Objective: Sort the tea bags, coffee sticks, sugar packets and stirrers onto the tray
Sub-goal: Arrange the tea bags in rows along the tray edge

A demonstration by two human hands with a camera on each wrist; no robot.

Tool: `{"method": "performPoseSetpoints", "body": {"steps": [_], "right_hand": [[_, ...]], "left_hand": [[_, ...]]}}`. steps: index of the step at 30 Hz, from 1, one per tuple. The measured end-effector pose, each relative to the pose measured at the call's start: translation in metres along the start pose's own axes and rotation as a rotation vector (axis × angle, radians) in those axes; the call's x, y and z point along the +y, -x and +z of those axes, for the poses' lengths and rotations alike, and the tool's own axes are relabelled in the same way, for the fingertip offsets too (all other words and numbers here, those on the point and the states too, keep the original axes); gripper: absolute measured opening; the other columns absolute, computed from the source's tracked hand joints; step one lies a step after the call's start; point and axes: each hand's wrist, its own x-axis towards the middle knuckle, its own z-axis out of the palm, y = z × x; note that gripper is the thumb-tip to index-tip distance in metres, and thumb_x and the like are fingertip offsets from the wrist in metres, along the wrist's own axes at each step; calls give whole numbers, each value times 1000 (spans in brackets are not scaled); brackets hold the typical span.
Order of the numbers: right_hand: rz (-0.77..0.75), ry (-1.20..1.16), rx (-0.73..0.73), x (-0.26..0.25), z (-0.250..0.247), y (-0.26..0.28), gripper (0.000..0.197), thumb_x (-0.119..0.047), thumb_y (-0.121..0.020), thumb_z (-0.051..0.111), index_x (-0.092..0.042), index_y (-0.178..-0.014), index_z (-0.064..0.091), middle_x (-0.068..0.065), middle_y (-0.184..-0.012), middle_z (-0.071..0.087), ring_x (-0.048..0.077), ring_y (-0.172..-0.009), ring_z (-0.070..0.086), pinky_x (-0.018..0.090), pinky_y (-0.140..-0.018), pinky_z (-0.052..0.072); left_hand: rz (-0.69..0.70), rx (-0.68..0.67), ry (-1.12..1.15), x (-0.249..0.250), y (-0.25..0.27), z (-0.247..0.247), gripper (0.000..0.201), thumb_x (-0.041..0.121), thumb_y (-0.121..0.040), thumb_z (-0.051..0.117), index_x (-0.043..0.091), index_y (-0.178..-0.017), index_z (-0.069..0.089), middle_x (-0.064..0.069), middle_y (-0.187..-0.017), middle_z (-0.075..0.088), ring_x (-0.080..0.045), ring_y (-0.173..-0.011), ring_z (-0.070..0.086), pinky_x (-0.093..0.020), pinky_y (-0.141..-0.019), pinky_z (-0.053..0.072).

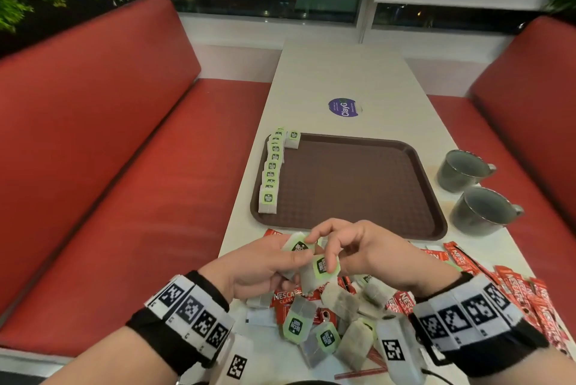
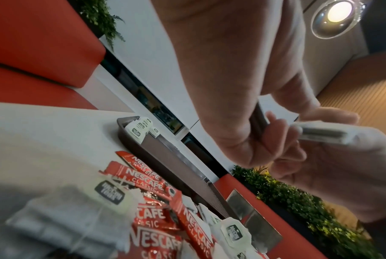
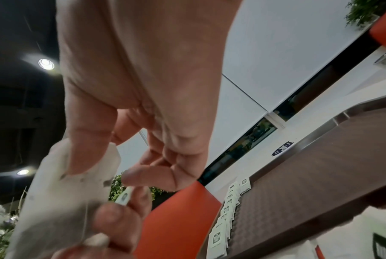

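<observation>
Both hands meet just above the loose pile on the table: left hand (image 1: 255, 266) grips a couple of tea bags (image 1: 319, 269), and right hand (image 1: 371, 250) pinches one's tag. The tray (image 1: 349, 229) sits just beyond, a row of tea bags (image 1: 271, 172) along its left edge.

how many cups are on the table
2. Both grey cups stand right of the tray: far cup beside its right edge, near cup by its near right corner.

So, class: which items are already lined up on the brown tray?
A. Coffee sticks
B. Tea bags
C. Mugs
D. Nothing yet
B: a row of green-tagged tea bags stands along the left edge of the tray, while the coffee sticks lie on the table.
</observation>
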Motion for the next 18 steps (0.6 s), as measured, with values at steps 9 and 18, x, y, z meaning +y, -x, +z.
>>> {"method": "performPoseSetpoints", "body": {"steps": [9, 18], "right_hand": [[104, -258, 374, 16, 5, -21, 23, 2, -84, 63, -8, -104, 67, 13, -96, 69, 15, -75, 62, 26, -61, 46], [73, -91, 571, 19, 24, -60, 9, -7, -86, 66, 3, -85, 65, 5, -67, 62, 4, -56, 55, 13, -52, 42]], "left_hand": [[155, 368, 54, 2, -4, -8, 17, 1, -86, 62, 5, -103, 57, -7, -75, 61, -9, -58, 48, -21, -55, 38], [260, 520, 118, 10, -9, -11, 32, 3, -89, 60, -6, -119, 53, -7, -78, 54, -8, -59, 47, -20, -54, 41]]}}
